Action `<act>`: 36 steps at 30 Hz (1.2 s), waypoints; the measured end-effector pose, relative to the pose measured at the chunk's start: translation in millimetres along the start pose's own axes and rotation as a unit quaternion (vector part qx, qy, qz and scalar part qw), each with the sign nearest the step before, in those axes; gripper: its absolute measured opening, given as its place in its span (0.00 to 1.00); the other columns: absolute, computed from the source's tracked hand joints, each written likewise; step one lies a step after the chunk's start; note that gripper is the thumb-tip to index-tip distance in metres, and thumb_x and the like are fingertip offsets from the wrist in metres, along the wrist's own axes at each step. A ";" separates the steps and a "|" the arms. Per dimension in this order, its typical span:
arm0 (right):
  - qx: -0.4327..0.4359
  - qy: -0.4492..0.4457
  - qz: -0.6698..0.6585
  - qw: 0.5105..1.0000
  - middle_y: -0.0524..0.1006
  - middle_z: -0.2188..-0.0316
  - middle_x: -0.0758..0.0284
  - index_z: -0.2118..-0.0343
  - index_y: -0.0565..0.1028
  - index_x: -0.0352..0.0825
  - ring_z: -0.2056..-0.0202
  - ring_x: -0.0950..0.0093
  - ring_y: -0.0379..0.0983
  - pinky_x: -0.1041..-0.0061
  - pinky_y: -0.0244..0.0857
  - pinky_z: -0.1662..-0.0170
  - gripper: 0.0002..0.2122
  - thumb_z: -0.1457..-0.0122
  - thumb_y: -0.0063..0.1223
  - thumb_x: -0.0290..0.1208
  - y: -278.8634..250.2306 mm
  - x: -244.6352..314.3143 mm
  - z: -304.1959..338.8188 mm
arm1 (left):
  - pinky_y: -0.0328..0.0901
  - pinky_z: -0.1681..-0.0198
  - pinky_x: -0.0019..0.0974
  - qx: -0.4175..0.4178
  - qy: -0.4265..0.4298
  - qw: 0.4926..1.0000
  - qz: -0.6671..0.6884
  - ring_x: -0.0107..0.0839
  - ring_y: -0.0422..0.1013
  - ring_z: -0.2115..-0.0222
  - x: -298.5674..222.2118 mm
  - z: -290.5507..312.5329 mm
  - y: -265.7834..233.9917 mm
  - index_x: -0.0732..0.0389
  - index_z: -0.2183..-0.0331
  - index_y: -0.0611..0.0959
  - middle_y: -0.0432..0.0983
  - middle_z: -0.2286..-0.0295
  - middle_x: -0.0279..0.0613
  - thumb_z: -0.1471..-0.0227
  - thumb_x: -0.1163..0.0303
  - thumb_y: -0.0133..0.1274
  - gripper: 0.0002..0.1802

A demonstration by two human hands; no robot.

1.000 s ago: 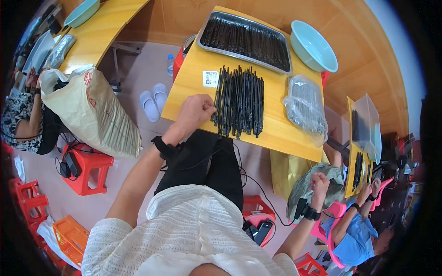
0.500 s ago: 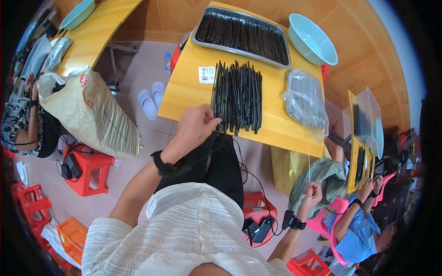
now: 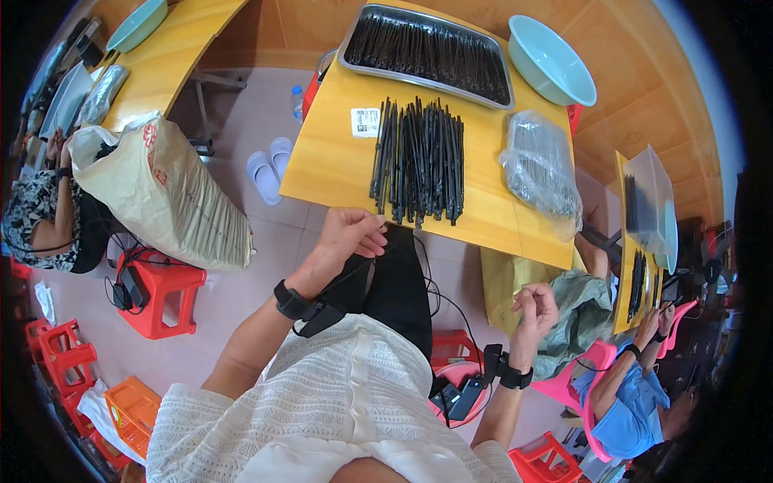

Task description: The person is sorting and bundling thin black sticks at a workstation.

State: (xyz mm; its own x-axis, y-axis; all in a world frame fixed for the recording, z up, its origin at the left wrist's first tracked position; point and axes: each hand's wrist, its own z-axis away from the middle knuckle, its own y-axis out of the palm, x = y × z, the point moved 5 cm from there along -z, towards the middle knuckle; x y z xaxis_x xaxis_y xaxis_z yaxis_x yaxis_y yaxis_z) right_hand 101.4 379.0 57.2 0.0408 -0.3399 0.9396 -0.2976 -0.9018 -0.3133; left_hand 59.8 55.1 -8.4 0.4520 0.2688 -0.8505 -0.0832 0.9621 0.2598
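My left hand (image 3: 350, 241) is just off the near table edge, its fingers curled and pinched together. A thin dark line, seemingly a slender black stick, slants down from it across my dark trousers. Above it on the yellow table (image 3: 322, 169) lies a loose row of thin black sticks (image 3: 419, 161), roughly parallel. My right hand (image 3: 535, 310) is raised to the right of the table's front, fingers closed; a small pale bit shows at its fingertips, too small to name. Behind the row stands a metal tray (image 3: 507, 92) filled with more dark sticks.
A plastic-wrapped pack (image 3: 541, 165) and a light-green basin (image 3: 551, 60) are on the table's right side. A white label (image 3: 365, 122) lies left of the sticks. A large pale sack (image 3: 173, 193) and red stool (image 3: 165, 298) stand left. A co-worker in blue (image 3: 624, 406) sits right.
My left hand has drawn back from the sticks' near ends to below the table edge. My right hand has risen slightly, and the pale strand above it no longer shows.
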 end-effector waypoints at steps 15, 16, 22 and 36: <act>0.267 0.165 -0.291 0.904 0.72 0.76 0.67 0.68 0.67 0.33 0.73 0.76 0.71 0.82 0.66 0.73 0.03 0.44 0.45 0.25 137.4 40.9 -15.9 | 0.67 0.79 0.23 -0.048 0.027 0.998 0.024 0.26 0.71 0.82 -16.1 25.1 -23.7 0.69 0.74 0.79 0.74 0.81 0.42 0.52 0.66 0.50 0.13; 0.273 0.165 -0.299 0.899 0.72 0.76 0.66 0.67 0.67 0.34 0.72 0.76 0.72 0.82 0.67 0.73 0.03 0.43 0.44 0.25 148.1 45.5 -16.9 | 0.67 0.79 0.23 -0.050 0.024 0.998 0.029 0.25 0.71 0.83 -16.6 29.3 -25.6 0.69 0.74 0.79 0.74 0.81 0.42 0.52 0.66 0.50 0.13; 0.329 0.186 -0.355 0.855 0.71 0.76 0.67 0.67 0.65 0.34 0.73 0.77 0.71 0.81 0.67 0.73 0.03 0.43 0.42 0.26 195.3 50.4 -16.1 | 0.67 0.79 0.23 -0.038 0.062 0.996 0.042 0.24 0.71 0.83 -29.1 53.9 -29.8 0.68 0.74 0.79 0.74 0.81 0.41 0.50 0.68 0.49 0.12; 0.270 0.137 -0.384 0.872 0.71 0.73 0.69 0.67 0.65 0.36 0.72 0.83 0.66 0.85 0.59 0.71 0.04 0.43 0.46 0.27 213.4 70.1 -17.9 | 0.67 0.77 0.23 0.047 0.121 0.991 0.027 0.23 0.72 0.80 -33.3 39.5 -6.7 0.68 0.70 0.80 0.75 0.79 0.40 0.52 0.71 0.52 0.09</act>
State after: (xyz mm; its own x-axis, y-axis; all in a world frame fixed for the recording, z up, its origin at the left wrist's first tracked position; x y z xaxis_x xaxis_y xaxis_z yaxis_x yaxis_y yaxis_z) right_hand 23.7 167.6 58.7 -0.2208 0.4290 0.8759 0.2128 -0.8552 0.4725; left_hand 80.3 37.9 36.3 0.2221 0.3344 -0.9159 -0.0137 0.9403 0.3400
